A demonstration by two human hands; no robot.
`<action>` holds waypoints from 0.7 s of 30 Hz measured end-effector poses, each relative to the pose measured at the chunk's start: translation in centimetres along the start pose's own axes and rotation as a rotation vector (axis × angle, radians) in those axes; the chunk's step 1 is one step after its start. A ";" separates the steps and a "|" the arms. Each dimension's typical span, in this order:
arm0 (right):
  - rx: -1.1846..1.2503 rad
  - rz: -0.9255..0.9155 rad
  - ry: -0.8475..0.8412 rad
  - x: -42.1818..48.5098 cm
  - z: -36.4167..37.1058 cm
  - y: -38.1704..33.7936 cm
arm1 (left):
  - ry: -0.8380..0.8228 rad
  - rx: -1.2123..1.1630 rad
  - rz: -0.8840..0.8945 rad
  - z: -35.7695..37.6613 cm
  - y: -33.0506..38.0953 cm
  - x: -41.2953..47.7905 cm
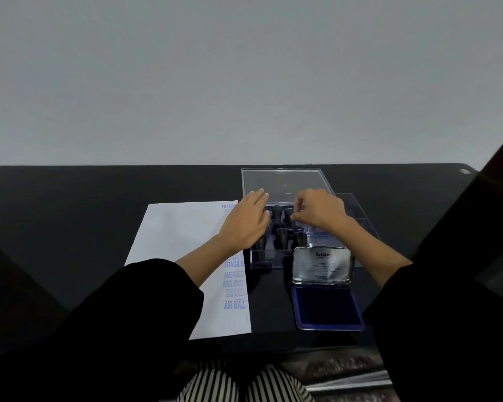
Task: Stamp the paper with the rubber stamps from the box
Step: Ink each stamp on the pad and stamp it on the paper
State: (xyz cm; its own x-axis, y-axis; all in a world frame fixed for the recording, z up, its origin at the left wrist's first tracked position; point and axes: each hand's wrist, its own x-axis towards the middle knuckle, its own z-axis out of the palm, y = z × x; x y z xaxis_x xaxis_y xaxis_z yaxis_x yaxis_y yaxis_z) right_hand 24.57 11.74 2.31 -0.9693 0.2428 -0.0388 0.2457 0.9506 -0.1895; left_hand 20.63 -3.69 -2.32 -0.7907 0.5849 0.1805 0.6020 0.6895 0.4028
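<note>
- The paper (183, 250) lies flat on the desk (70, 213) left of centre. Its long axis runs away from me and leans slightly right at the far end.
- Blue imprints run down its right edge and read upright from my side.
- The clear box (266, 264) sits just right of the paper, its lid (282, 181) raised at the back.
- The rubber stamps (280, 239) stand inside it in rows, handles up.
- My left hand (244, 224) is relaxed with straight fingers, lying over the box's left wall and the paper's edge.
- My right hand (320, 210) curls thumb and forefinger round a back-row stamp (288, 213).
- The ink pad (327, 309) lies open, touching the box's near right corner.
</note>
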 end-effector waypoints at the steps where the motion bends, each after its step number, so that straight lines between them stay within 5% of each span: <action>1: -0.043 -0.002 -0.011 -0.4 0.2 0.1 | -0.004 -0.007 0.018 0.2 0.4 -0.2; 21: -0.584 -0.130 -0.028 -1.9 2.4 -2.7 | -0.042 0.114 0.085 2.7 1.7 -2.2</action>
State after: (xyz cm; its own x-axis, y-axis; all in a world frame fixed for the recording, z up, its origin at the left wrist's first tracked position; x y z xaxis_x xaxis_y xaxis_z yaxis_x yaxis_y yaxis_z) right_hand 25.70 8.25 0.51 -0.9897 0.1201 -0.0785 0.0822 0.9229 0.3762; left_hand 23.74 -2.65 -4.49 -0.7325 0.6591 0.1708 0.6772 0.6793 0.2828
